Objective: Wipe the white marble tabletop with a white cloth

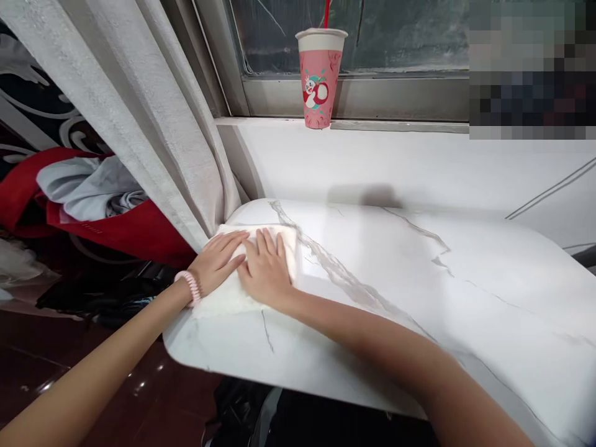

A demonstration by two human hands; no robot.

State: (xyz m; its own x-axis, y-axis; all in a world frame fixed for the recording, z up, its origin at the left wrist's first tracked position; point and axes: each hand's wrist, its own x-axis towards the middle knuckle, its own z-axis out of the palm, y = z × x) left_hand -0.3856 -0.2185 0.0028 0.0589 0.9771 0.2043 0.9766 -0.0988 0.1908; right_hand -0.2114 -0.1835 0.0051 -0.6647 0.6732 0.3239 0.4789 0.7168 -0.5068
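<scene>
A folded white cloth [291,248] lies at the far left corner of a white marble-patterned table [419,292]. My left hand [216,264], with a pink coil band on its wrist, rests flat on the cloth's left part, fingers stretched out. Beside it, my right hand [266,267] presses flat on the cloth's middle, fingers together and pointing away from me. Both palms cover much of the cloth; only its far and right edges and its near left corner show. Neither hand grips anything.
A pale curtain [139,118] hangs just left of the cloth, touching the table corner. A pink paper cup [320,77] with a red straw stands on the window sill behind. Red and grey fabrics [93,198] pile up at left above a dark glossy floor [93,372].
</scene>
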